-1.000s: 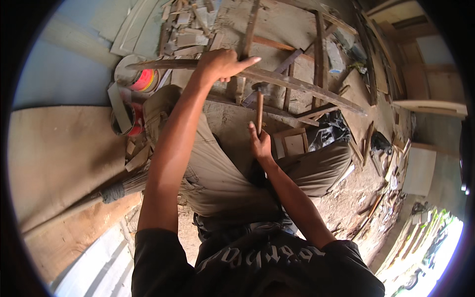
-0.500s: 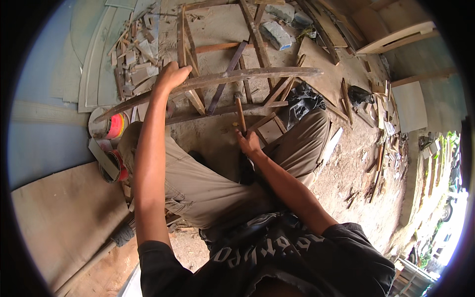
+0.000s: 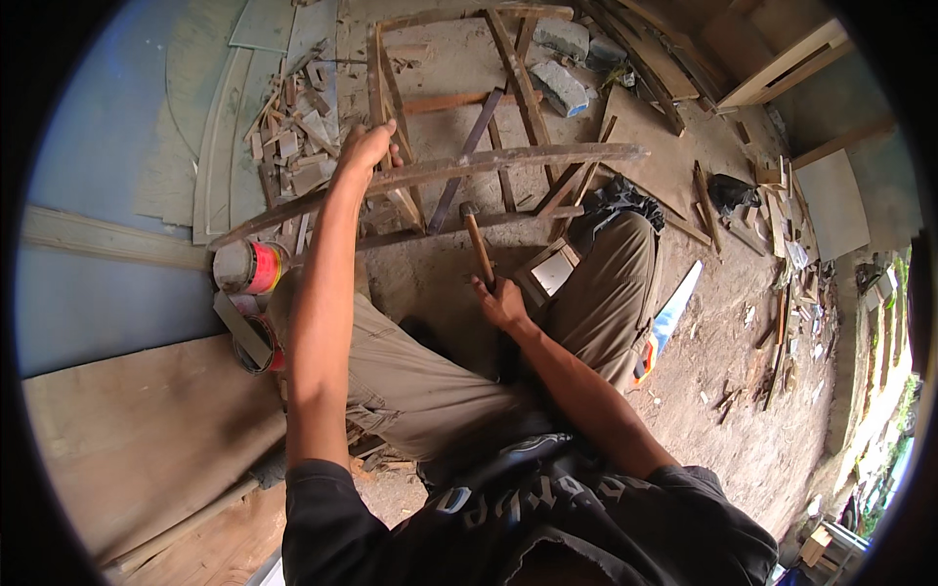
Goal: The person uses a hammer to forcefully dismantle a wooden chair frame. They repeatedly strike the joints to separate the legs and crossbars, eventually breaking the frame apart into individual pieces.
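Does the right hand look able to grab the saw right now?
Probably not directly: the right hand grips a hammer, and the right leg lies between that hand and the saw.

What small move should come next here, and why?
Probably raise the hammer slightly toward the wooden frame: the right hand grips it head-up near the frame's lower rail, and the left hand holds the frame, so it could steady it. I can't make out any nail, so the exact spot is uncertain.
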`<action>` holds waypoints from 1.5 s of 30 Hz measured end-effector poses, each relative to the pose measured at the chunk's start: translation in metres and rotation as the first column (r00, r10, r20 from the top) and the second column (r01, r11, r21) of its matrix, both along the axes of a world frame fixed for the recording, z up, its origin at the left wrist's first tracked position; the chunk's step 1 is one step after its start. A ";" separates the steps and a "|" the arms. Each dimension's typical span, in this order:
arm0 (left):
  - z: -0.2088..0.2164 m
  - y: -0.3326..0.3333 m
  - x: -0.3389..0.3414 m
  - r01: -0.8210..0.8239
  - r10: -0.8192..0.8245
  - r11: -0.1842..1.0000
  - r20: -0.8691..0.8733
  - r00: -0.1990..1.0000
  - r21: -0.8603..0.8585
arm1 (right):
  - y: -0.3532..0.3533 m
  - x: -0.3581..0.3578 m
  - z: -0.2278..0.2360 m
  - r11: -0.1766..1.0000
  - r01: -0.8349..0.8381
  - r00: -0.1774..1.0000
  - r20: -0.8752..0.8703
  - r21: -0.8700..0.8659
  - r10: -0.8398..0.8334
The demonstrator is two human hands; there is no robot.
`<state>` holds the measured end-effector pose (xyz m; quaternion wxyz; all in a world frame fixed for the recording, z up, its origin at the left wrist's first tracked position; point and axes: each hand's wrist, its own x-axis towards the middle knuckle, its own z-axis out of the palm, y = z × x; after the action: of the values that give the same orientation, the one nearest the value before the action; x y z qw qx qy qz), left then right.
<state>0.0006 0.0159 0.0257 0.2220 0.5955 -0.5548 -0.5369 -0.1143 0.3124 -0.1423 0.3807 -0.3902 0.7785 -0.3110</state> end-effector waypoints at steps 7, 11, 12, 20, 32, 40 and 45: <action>0.039 -0.026 -0.003 0.004 -0.010 0.999 -0.116 0.993 -0.052 | -0.010 -0.002 0.019 0.999 -0.029 0.999 0.035 -0.033 0.030; 0.043 -0.041 -0.018 -0.093 0.077 0.993 -0.201 0.977 -0.072 | -0.015 0.008 0.007 0.992 0.038 0.999 0.008 -0.121 -0.037; 0.035 -0.044 -0.022 -0.152 0.128 0.986 -0.255 0.958 -0.075 | -0.015 0.011 0.006 0.997 0.028 0.999 0.044 -0.077 -0.025; -0.037 -0.036 -0.057 -0.260 0.274 0.962 -0.306 0.912 0.087 | -0.027 0.012 0.017 1.000 0.016 0.999 0.048 -0.015 -0.015; -0.035 -0.036 -0.101 -0.209 0.213 0.977 -0.174 0.961 0.040 | -0.030 0.009 0.008 0.995 0.104 0.971 0.217 -0.009 -0.099; -0.028 -0.034 -0.093 -0.087 0.100 0.988 -0.097 0.990 0.128 | -0.031 0.020 0.008 0.992 0.118 0.956 0.266 0.036 -0.123; -0.042 -0.048 -0.072 -0.055 0.054 0.998 -0.053 0.997 -0.019 | -0.027 0.014 0.007 0.999 0.046 0.994 0.104 -0.021 -0.043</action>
<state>-0.0719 -0.0321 -0.0164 0.2572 0.5937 -0.5377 -0.5406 -0.1004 0.2850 -0.1351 0.4088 -0.3606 0.7626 -0.3483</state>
